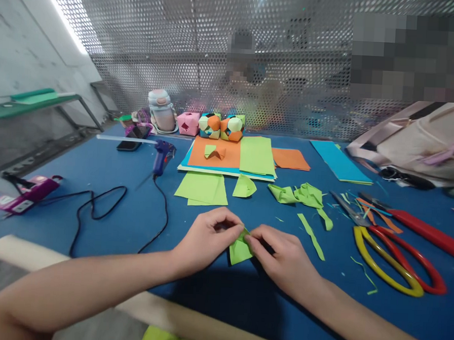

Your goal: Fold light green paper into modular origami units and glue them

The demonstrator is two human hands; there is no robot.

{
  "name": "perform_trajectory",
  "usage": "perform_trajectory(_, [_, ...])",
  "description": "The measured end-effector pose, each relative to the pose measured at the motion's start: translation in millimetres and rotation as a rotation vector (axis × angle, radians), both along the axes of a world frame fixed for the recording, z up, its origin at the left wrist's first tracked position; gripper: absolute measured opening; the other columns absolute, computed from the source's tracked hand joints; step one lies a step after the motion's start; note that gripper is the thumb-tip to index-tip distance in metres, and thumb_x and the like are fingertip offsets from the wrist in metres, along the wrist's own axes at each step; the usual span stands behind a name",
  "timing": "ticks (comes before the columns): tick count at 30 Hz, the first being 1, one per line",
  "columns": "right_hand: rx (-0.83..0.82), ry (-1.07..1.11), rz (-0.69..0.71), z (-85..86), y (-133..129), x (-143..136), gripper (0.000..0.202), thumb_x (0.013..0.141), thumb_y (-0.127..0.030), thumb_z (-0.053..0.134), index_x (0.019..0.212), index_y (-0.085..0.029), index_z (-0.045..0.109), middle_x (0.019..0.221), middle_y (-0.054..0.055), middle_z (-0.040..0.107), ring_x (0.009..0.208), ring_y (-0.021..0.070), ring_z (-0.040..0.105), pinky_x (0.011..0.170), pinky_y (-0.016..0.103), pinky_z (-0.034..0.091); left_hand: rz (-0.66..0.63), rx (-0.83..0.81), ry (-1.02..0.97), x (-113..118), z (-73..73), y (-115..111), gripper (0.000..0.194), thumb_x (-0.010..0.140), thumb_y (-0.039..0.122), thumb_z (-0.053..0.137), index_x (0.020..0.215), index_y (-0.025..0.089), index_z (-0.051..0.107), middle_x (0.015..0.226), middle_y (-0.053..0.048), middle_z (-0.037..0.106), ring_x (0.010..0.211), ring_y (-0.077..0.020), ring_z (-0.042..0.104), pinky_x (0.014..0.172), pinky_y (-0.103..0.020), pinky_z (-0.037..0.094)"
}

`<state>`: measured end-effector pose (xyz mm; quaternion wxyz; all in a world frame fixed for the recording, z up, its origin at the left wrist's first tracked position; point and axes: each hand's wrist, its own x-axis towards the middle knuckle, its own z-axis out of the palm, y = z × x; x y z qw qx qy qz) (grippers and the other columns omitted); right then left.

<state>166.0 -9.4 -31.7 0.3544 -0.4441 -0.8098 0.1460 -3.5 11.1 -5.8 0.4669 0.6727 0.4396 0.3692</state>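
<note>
A small piece of folded green paper (240, 253) is pinched between both hands above the blue tabletop. My left hand (207, 236) grips its upper left edge between thumb and forefinger. On the opposite side, my right hand (280, 250) is closed on the upper right edge. Just beyond lie a stack of green paper squares (203, 189) and a separate folded green piece (244, 186). Crumpled green paper (305, 194) rests to the right, and a green strip (310, 236) lies nearer to me. The fingertips partly cover the held paper's upper part.
Red-and-yellow-handled scissors (387, 267) and a red-handled tool (429, 234) lie at right among scraps. A glue gun (160, 157) with a trailing cord stands at left, near a purple power strip (28, 195). Coloured sheets (216, 159), paper balls (232, 128) and a bottle (162, 111) are behind.
</note>
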Motion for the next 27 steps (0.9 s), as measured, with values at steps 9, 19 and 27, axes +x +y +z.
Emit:
perform_trajectory(9, [-0.097, -0.020, -0.014, 0.9, -2.5, 0.1, 0.018, 0.087, -0.030, 0.050, 0.072, -0.020, 0.053, 0.061, -0.002, 0.054, 0.056, 0.0124, 0.051, 0.053, 0.023, 0.039, 0.003, -0.021, -0.062, 0.5, -2.7, 0.6, 0.008, 0.077, 0.020, 0.056, 0.072, 0.015, 0.059, 0.072, -0.001, 0.057, 0.070, -0.0115, 0.053, 0.064, -0.021, 0.043])
perform_trajectory(19, [-0.028, 0.016, 0.000, -0.9, -3.2, 1.5, 0.024, 0.089, -0.024, 0.047, 0.065, -0.020, 0.051, 0.055, -0.003, 0.053, 0.050, 0.0099, 0.048, 0.049, 0.021, 0.035, -0.024, -0.053, -0.054, 0.6, -8.0, -0.4, 0.007, 0.079, 0.020, 0.054, 0.074, 0.016, 0.057, 0.074, -0.001, 0.057, 0.071, -0.0117, 0.052, 0.066, -0.022, 0.041])
perform_trajectory(27, [-0.047, 0.020, -0.050, -0.5, -0.2, 1.0, 0.022, 0.087, -0.025, 0.049, 0.067, -0.019, 0.054, 0.056, -0.003, 0.054, 0.051, 0.0095, 0.049, 0.051, 0.020, 0.037, -0.002, -0.009, -0.048, 0.7, -6.4, -2.5, 0.008, 0.080, 0.020, 0.053, 0.074, 0.015, 0.057, 0.075, -0.001, 0.057, 0.072, -0.0118, 0.052, 0.067, -0.022, 0.041])
